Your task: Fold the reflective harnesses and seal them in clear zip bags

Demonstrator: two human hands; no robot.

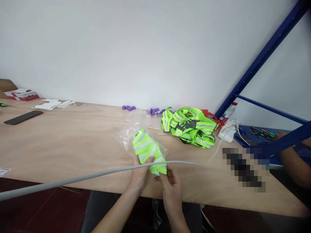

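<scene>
A folded neon-yellow reflective strap (147, 145) with silver stripes lies partly inside a clear plastic bag (125, 137), held just over the table's front edge. My left hand (141, 173) grips its lower left side, thumb on top. At the strap's lower right end, my right hand (171, 183) has its fingers closed on it. Behind them sits a heap of similar reflective straps (189, 126) with black buckles. A pale cable (97, 176) crosses the view in front of my left hand and the strap.
Purple rings (128, 107) and flat clear bags (155, 123) lie near the wall. A dark flat bar (23, 117) and white papers (52, 104) are at left. Rightward stand a bottle (228, 112) and blue frame (264, 58); another person's arm (293, 165) reaches in.
</scene>
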